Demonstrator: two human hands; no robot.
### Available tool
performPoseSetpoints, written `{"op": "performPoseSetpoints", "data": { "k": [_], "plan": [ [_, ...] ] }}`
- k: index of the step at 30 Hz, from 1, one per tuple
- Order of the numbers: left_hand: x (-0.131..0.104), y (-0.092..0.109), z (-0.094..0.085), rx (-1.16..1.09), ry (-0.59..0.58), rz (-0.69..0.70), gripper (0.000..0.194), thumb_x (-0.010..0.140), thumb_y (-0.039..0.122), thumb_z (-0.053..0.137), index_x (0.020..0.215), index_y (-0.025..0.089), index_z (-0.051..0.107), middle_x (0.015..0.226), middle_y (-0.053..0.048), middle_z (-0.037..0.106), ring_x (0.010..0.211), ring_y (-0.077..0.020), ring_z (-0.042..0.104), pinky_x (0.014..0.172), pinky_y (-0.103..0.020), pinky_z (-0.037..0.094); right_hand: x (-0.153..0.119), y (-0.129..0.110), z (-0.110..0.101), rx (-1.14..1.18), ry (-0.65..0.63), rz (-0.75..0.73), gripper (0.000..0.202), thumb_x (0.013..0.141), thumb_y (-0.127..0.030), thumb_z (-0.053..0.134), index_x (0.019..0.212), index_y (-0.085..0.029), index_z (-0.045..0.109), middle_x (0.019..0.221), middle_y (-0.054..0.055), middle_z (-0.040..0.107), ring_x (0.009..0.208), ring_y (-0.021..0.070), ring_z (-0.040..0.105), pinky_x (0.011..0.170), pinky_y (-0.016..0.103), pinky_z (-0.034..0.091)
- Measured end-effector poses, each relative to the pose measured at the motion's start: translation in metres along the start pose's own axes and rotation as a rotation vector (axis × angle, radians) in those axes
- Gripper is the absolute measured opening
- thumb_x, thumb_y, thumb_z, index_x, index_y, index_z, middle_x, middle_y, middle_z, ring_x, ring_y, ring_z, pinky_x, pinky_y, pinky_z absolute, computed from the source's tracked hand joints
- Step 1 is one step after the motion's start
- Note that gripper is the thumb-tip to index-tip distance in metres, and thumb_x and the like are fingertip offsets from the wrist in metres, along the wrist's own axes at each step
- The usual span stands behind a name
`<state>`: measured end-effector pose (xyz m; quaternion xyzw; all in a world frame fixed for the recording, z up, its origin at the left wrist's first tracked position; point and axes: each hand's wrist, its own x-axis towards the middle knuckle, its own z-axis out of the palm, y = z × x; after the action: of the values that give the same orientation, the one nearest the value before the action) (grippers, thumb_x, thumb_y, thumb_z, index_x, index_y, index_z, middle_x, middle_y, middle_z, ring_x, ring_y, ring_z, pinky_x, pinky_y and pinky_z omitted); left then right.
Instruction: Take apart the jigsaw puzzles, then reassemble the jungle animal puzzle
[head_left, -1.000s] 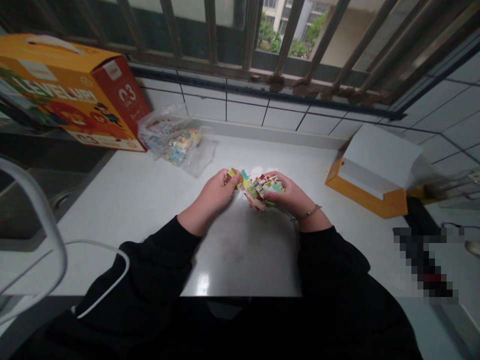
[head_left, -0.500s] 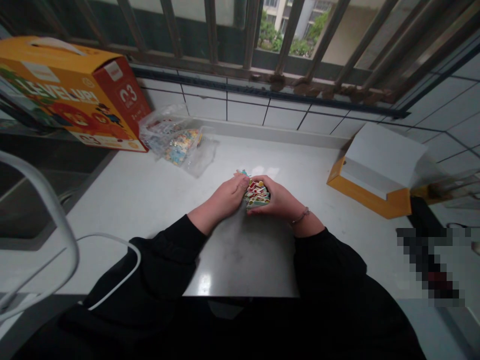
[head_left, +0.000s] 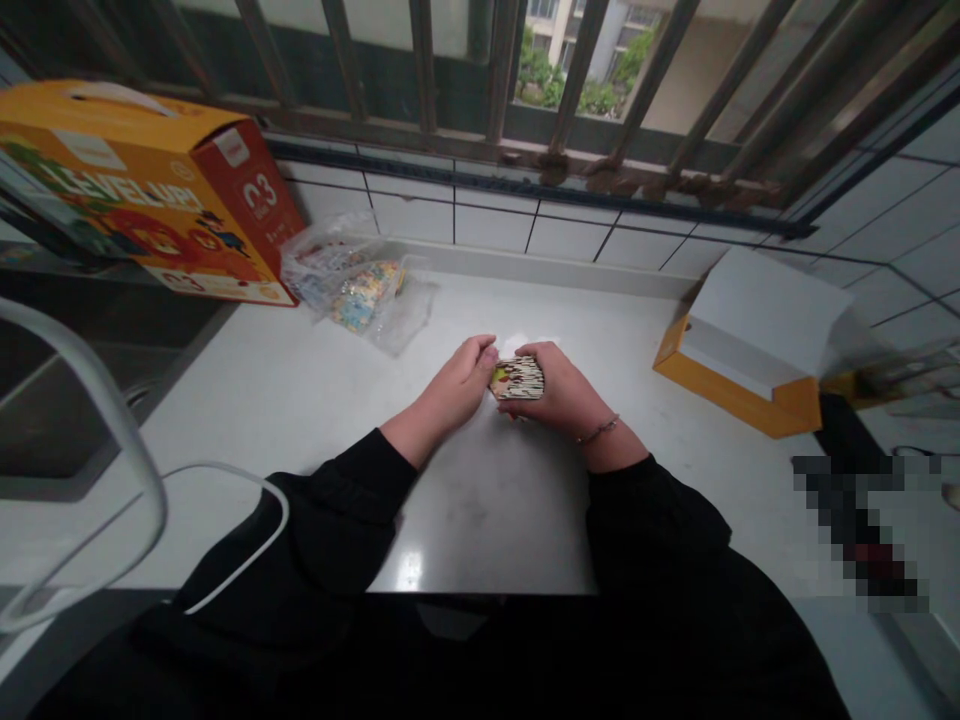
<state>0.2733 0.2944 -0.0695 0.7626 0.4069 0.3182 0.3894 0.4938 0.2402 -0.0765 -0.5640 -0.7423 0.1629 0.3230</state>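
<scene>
Over counter (head_left: 517, 520), L hand (head_left: 459, 382) + R hand (head_left: 566, 392) hold puzzle pcs (head_left: 520, 379)

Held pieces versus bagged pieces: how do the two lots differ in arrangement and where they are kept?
The held pieces are lined up in a stack with pale edges showing, while the bagged pieces look jumbled. The held pieces are in the right grip, with the left grip against their side; the bagged pieces lie in clear plastic on the counter. Both lots are small and multicoloured.
</scene>
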Motion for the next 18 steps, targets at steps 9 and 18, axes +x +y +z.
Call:
{"op": "performPoseSetpoints", "data": {
  "k": [9,18],
  "plan": [
    [0.002,-0.001,0.021,-0.306,-0.080,-0.003,0.065,0.114,0.063,0.035,0.165,0.024,0.041,0.174,-0.016,0.046,0.163,-0.0300,0.042,0.129,-0.047,0.040,0.006,-0.010,0.002,0.009,0.041,-0.008,0.069,0.068,-0.046,0.100,0.122,-0.025,0.063,0.119,0.012,0.065,0.116,0.0358,0.062,0.102,0.053,0.056],
    [-0.002,0.004,0.021,-0.213,-0.133,-0.002,0.079,0.109,0.074,0.035,0.168,0.022,0.042,0.174,-0.015,0.046,0.163,-0.0333,0.041,0.132,-0.049,0.037,0.007,-0.008,0.007,0.023,0.036,-0.065,0.091,0.063,-0.039,0.102,0.141,-0.024,0.058,0.136,0.017,0.064,0.129,0.0406,0.060,0.114,0.059,0.050]
  ]
}}
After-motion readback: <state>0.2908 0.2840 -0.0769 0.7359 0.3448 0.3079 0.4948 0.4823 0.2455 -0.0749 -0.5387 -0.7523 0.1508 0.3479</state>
